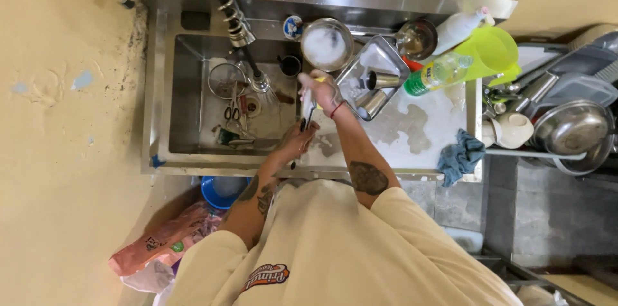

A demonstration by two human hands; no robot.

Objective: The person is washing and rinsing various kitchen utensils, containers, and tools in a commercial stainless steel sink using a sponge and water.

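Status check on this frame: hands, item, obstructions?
Left hand grips knife handle. Right hand on blade with yellow sponge. Metal tray close by right.

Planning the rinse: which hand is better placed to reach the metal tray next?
Probably the right hand: it is just beside the metal tray, while the left hand grips the utensil farther back.

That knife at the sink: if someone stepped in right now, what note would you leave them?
Left hand grips the knife by its handle, over the sink's right edge. Right hand rubs a yellow sponge on the blade end. In the sink: scissors, strainer, other utensils, unwashed. Soapy bowl and tray of steel cups sit on the counter. Knife is mid-scrub, not rinsed.
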